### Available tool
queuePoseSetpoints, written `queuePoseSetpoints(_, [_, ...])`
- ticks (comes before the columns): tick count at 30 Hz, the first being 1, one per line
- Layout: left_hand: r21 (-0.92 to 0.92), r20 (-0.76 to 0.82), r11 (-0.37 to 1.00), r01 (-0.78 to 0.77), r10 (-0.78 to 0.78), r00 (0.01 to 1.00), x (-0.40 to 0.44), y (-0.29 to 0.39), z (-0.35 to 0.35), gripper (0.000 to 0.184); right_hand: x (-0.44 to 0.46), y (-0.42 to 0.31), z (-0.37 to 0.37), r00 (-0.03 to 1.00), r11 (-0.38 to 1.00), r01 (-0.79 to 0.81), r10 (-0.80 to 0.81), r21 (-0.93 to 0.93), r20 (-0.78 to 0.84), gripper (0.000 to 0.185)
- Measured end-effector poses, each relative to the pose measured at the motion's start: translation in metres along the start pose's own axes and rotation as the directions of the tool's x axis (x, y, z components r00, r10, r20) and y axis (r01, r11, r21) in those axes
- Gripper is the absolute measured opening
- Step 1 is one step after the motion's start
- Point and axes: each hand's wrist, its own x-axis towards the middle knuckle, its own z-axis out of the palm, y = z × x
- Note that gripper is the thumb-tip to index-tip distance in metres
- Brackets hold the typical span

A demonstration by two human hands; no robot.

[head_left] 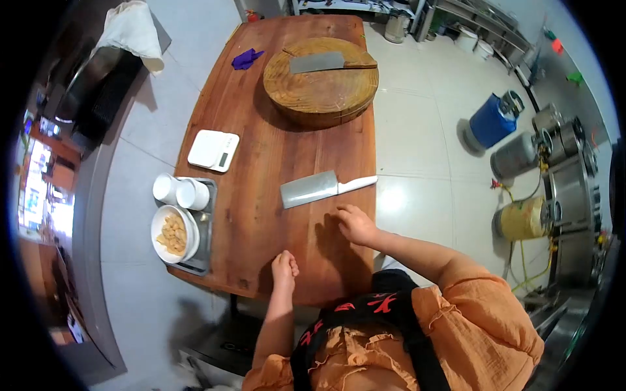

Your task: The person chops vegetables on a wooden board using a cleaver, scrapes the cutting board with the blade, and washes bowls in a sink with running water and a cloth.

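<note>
My left hand is closed with fingers curled, over the near edge of the wooden table; whether it holds anything is too small to tell. My right hand hovers near the table's right edge, its fingers apart and nothing in them. Just beyond it lies a cleaver with a white handle pointing right. At the left edge a grey tray bears a white bowl of pale yellowish pieces and white cups.
A round chopping block with a second cleaver stands at the far end. Beside it lies a purple cloth. A white scale sits at the left. Gas cylinders stand on the floor at right.
</note>
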Motion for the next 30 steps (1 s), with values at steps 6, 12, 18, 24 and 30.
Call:
queuePoseSetpoints(6, [-0.120,-0.370,0.985,-0.127,0.074,0.926,0.029,-0.041,0.061,0.024,0.001,0.107,-0.088,0.992,0.991,-0.001,-0.016,0.134,0.128,0.032])
queuePoseSetpoints(12, [-0.197,-0.608,0.930,-0.311,0.133,0.783,0.031,-0.049,0.077,0.022,0.073,0.180,-0.170,0.977,0.977,0.190,-0.198,0.093,0.080,0.038])
queuePoseSetpoints(18, [-0.119,-0.740,0.927,-0.356,0.156,0.654,0.053,-0.063,0.067,0.027,0.250,0.212,-0.200,0.914,0.915,0.340,-0.376,-0.216,-0.153,0.043])
queuePoseSetpoints(24, [-0.025,-0.814,0.955,-0.296,0.152,0.560,0.050,-0.058,0.076,0.027,0.342,0.252,-0.200,0.967,0.842,0.125,-0.221,-0.524,-0.124,0.047])
queuePoseSetpoints(30, [-0.107,-0.855,0.971,-0.214,0.020,0.518,0.053,-0.059,0.073,0.025,0.398,0.264,-0.214,0.982,0.868,0.141,-0.060,-0.476,0.181,0.048])
